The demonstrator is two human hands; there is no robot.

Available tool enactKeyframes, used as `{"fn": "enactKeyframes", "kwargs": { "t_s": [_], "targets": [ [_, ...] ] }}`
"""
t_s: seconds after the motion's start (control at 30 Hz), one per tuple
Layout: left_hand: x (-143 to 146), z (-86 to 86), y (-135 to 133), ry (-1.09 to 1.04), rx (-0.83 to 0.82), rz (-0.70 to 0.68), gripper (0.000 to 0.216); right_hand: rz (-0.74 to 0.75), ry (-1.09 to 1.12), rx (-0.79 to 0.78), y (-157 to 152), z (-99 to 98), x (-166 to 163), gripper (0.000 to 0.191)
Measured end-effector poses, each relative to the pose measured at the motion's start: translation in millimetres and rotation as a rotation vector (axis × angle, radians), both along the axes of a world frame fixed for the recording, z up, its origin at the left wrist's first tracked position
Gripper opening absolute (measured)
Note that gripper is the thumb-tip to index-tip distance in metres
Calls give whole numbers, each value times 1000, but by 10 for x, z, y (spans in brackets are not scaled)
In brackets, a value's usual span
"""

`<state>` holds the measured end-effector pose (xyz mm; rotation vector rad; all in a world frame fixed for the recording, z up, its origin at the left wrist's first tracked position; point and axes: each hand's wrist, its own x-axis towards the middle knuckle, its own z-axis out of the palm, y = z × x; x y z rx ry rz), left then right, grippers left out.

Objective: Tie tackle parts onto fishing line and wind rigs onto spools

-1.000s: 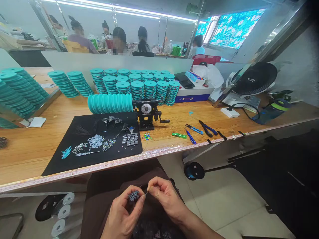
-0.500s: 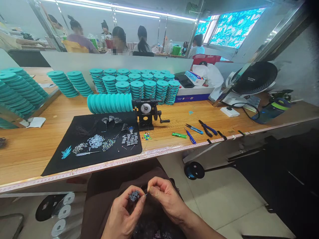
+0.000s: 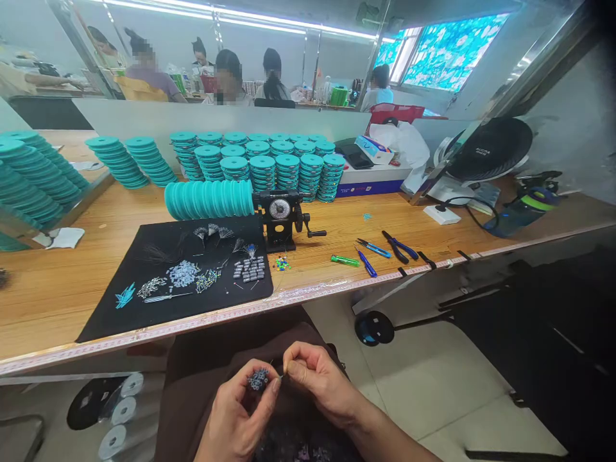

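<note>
My left hand [image 3: 237, 410] is closed around a bunch of small blue-grey ring-ended pieces [image 3: 258, 379], held above my lap. Its thumb and forefinger also meet at a tiny thin piece close to the right fingertips. My right hand [image 3: 323, 386] pinches at that same spot, thumb against forefinger, but what lies between them is too small to name. Dark brown cloth [image 3: 202, 359] covers the lap beneath both hands. Below them, some small dark and purplish bits [image 3: 308, 453] show faintly on the cloth.
On the wooden bench, a black mat [image 3: 158, 256] carries piles of small parts. Behind it stand a hand-cranked winder [image 3: 280, 221] with teal spools [image 3: 206, 199] and stacks of more spools. Pliers [image 3: 400, 247] lie to the right. People sit beyond the partition.
The view has shifted very slightly. Both hands keep almost the same pose, fingertips together, with only a tiny movement at the right fingers.
</note>
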<state>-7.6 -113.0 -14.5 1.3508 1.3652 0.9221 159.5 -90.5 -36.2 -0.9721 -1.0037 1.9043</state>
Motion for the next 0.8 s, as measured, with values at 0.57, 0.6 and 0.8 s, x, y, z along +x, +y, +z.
{"fn": "enactKeyframes", "kwargs": {
  "t_s": [0.57, 0.6, 0.8],
  "targets": [
    [22, 3, -2, -20, -6, 13, 22, -3, 66, -34, 2, -4, -3, 35],
    [25, 4, -2, -25, -6, 14, 22, -3, 69, -35, 2, 1, -5, 34],
    [28, 4, -3, -8, 3, 12, 24, -2, 70, -29, -3, 15, -10, 34]
  ]
}}
